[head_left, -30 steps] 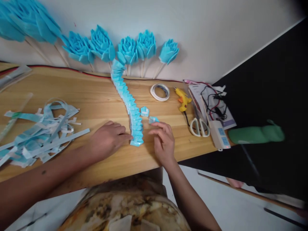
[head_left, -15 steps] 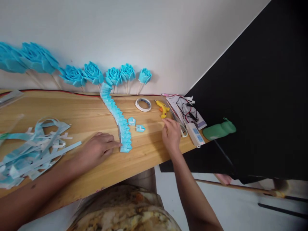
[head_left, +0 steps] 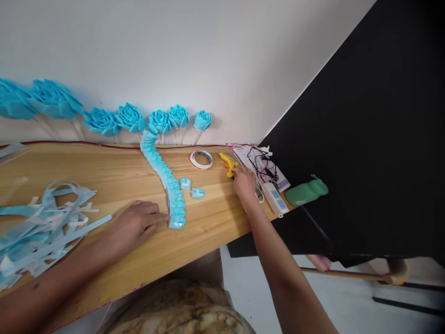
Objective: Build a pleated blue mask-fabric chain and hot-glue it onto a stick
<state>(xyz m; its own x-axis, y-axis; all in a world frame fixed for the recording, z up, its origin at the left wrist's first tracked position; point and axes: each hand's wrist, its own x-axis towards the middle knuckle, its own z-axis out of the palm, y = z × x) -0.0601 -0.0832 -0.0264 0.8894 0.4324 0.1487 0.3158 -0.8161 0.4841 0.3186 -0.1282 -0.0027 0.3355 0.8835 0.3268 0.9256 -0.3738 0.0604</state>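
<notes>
On the wooden table lies a long strip of overlapping light-blue folded pieces [head_left: 167,178], curving back toward the wall. My left hand [head_left: 141,220] rests on the table left of its near end, index finger stretched out and touching the strip's edge, the other fingers bent. My right hand [head_left: 245,183] is at the handle of a yellow glue gun [head_left: 228,163], fingers curled against it; the gun still lies on the table. Two small blue folded pieces, one farther back [head_left: 185,183] and one nearer [head_left: 198,192], lie right of the strip.
A roll of white tape [head_left: 201,159] lies behind the folded pieces. Several blue flowers [head_left: 159,121] on sticks lean against the wall. Tangled blue and white strips [head_left: 52,232] are at left. A power strip [head_left: 275,199], cables [head_left: 266,164] and a green bottle [head_left: 306,191] sit at right.
My right hand has moved up to the glue gun's handle and now touches it. My left index finger stays at the strip. The whole view has shifted slightly.
</notes>
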